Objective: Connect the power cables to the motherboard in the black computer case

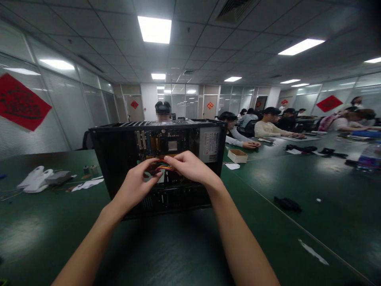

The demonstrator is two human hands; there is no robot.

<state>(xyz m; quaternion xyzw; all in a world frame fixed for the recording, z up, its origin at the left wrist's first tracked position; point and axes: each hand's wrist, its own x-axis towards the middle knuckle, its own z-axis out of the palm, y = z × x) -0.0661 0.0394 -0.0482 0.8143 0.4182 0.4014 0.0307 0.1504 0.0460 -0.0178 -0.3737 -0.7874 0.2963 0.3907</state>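
A black computer case (119,126) stands on its edge in front of me with its side open. Inside it I see a circuit board with a square processor area (172,146) and a silver power supply (208,143). A bundle of coloured cables (166,167), with red, yellow, orange and green wires, runs between my hands. My left hand (139,176) curls its thumb and fingers around the left end of the bundle. The right end is gripped by my right hand (193,167), thumb on top; its other fingers are partly hidden behind the wires.
Left of the case lie a white plastic bag (37,178), a grey box (58,177) and papers (87,184). To the right are a small open carton (237,155), a black cloth-like item (287,203) and a water bottle (369,159). Several people sit around the green table (256,230).
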